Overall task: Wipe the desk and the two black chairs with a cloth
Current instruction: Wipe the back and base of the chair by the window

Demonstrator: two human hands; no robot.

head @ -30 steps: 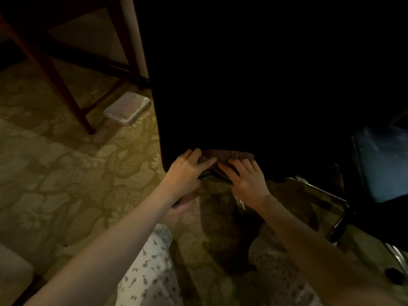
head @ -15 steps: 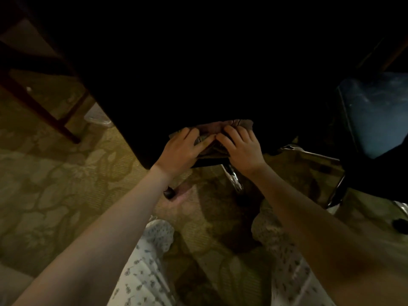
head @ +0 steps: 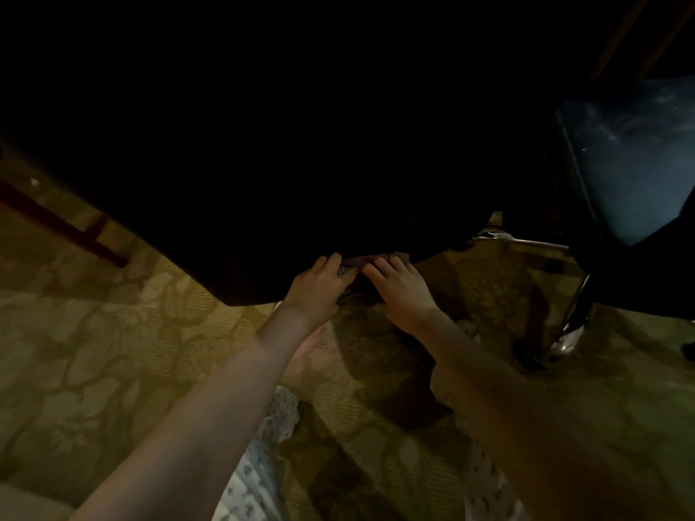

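Observation:
A black chair (head: pixel 319 152) fills the upper middle of the view as a large dark surface; its detail is lost in shadow. At its lower edge a small dark cloth (head: pixel 359 262) lies against it. My left hand (head: pixel 317 289) and my right hand (head: pixel 400 289) press side by side on the cloth, fingers pointing up and fairly straight, mostly covering it. A second chair with a blue-grey sheen (head: pixel 635 159) stands at the right, on a chrome leg (head: pixel 571 325).
Patterned olive carpet (head: pixel 113 351) covers the floor. Dark wooden legs and a rail of a table (head: pixel 64 227) cross the left side. My knees in pale printed fabric (head: pixel 259 464) are at the bottom. A chrome bar (head: pixel 526 242) runs under the right chair.
My view has tilted, so the chair fills more of the frame and the clear plastic box on the floor is out of sight. Both hands have stayed together on the cloth at the chair's lower edge.

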